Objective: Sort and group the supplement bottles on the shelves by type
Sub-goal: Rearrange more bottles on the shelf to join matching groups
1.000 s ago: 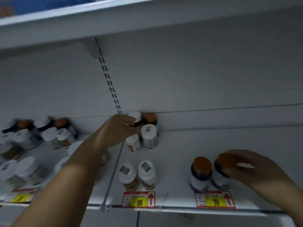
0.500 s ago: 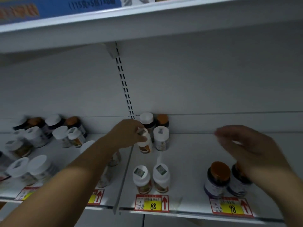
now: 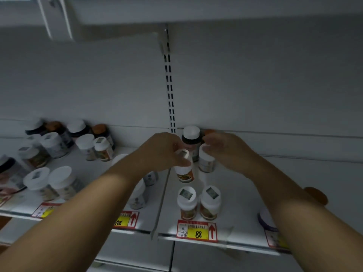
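Note:
My left hand (image 3: 162,152) grips a small white-capped bottle with an orange label (image 3: 184,171), held just above the shelf (image 3: 235,185) near its back. My right hand (image 3: 224,149) reaches in from the right. Its fingers lie over the top of a white bottle (image 3: 206,163) standing beside the held one, and blur hides whether they grip it. Behind both hands, against the back wall, stand a dark bottle with a white cap (image 3: 191,135) and an orange cap (image 3: 209,132). At the front stand two more white-capped orange-label bottles (image 3: 187,203).
Several mixed white-capped and orange-capped bottles (image 3: 59,146) crowd the left shelf section. An orange-capped bottle (image 3: 316,195) and a dark bottle (image 3: 265,220) sit partly behind my right forearm. A price tag marked 88 (image 3: 197,231) is on the shelf lip. A slotted upright (image 3: 170,85) divides the sections.
My right hand has left the orange-capped bottles at the front right and moved left and back to the white bottle. My left hand keeps hold of its small bottle.

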Tool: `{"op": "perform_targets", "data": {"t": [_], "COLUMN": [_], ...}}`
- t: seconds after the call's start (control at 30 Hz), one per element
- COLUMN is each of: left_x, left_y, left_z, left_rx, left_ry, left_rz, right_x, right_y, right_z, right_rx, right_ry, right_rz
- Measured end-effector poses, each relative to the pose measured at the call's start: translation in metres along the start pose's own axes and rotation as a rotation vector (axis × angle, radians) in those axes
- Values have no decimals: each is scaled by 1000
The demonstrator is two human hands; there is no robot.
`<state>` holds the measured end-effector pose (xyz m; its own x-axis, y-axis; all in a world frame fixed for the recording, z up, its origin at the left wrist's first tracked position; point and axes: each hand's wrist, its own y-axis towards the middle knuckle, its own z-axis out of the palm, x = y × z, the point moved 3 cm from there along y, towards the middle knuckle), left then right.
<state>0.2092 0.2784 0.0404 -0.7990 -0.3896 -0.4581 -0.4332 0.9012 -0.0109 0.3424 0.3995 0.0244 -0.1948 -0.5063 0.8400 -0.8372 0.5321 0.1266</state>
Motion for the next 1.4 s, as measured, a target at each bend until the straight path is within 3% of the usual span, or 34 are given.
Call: {"op": "perform_targets", "data": {"t": [0.1, 0.3, 0.5, 0.6, 0.7, 0.8, 0.87, 1.1, 1.33, 1.4], "left_x": [5, 5, 4, 1, 0, -4, 1, 64, 177, 217], "left_y": [6, 11, 11, 5, -10, -31, -44, -96, -132, -142], "left_z": [21, 53, 56, 44, 13, -5, -14, -35, -92, -120], "left_rx": [41, 183, 243, 93, -89, -176, -283, -450, -516, -623], "left_ry": [-34, 30, 9, -114, -377, -433, -438, -433, -481, -532], "left_rz": [-57, -99, -147, -94, -3, 52, 22, -131, -147, -204], "right_x": [-15, -31, -48, -42, -13, 28, 44, 96, 164, 182], "right_y": [16, 28, 24, 23, 21, 19, 21, 40, 91, 110], "right_z": [-8, -2, 17, 10, -11, -10, 2, 77, 182, 219], "right_rx": [-104, -110, -87, -131, -257, -101, -13, 202, 197, 128], "right_ry": [-117, -445, -523, -530, -137, 373, 492, 497, 295, 161], "right_rz": [90, 98, 61, 48, 20, -4, 9, -13, -159, -248]}}
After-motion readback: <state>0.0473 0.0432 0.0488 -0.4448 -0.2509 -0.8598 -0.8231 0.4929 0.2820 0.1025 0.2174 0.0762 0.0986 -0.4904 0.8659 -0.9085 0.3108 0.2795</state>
